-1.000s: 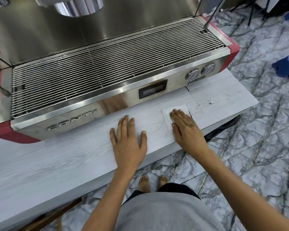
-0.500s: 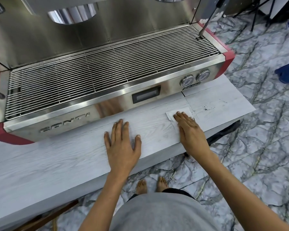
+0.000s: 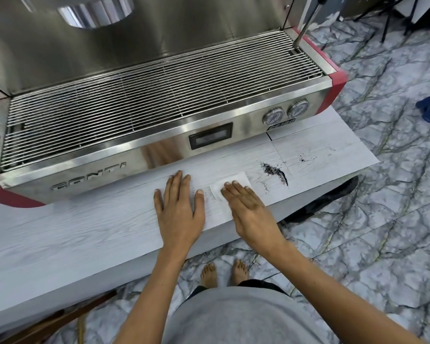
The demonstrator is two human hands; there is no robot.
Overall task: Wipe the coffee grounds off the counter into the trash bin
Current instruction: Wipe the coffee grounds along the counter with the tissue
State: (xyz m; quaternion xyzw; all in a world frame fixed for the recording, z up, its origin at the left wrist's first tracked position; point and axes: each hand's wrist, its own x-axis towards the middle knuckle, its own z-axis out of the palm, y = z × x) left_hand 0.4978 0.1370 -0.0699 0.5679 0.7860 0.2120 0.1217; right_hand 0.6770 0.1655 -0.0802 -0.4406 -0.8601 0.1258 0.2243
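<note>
A long pale wood-grain counter [image 3: 90, 234] carries a large stainless-steel espresso machine [image 3: 139, 135] along its back. In front of the machine, the left hand [image 3: 179, 209] lies flat on the counter, and just to its right the right hand [image 3: 251, 209] lies flat on a small white square paper napkin [image 3: 230, 186]. Right of the napkin, apart from it, lies a dark smear of coffee grounds [image 3: 274, 171]; further right lie scattered specks. A black bin [image 3: 320, 203] sits below the counter's front edge, right of the hands.
</note>
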